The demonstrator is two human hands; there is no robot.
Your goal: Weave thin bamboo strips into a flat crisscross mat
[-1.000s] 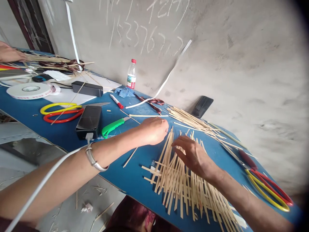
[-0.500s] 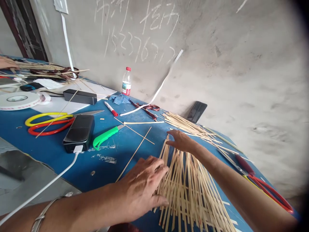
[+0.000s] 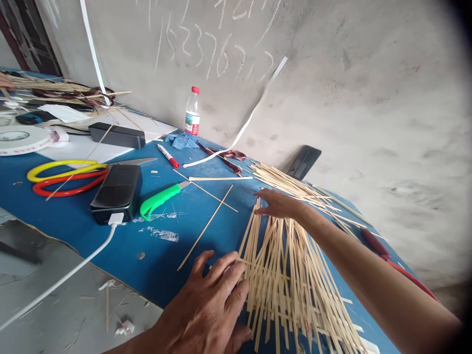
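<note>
A partly woven mat of flat bamboo strips [image 3: 291, 275] lies on the blue table, its loose ends fanning toward the wall. My left hand [image 3: 217, 300] is at the mat's left edge, fingers spread, fingertips close to the end of a crosswise strip. Over the far ends of the long strips reaches my right hand [image 3: 276, 202]; its thumb and forefinger are apart around the tips of the leftmost strips. Whether it touches them I cannot tell. Behind that hand lies a pile of loose bamboo strips [image 3: 291, 184]. A single thin strip [image 3: 205, 227] rests left of the mat.
To the left are a green-handled knife [image 3: 162, 199], a black power bank [image 3: 118, 191] with a white cable, scissors [image 3: 68, 177] and a red marker [image 3: 168, 156]. A bottle [image 3: 192, 112] and a phone [image 3: 305, 162] stand by the wall. Another person's hand [image 3: 5, 81] shows far left.
My left hand has drawn back slightly and its fingers have spread wider. My right hand stays by the far strip ends. The view has tilted down a little.
</note>
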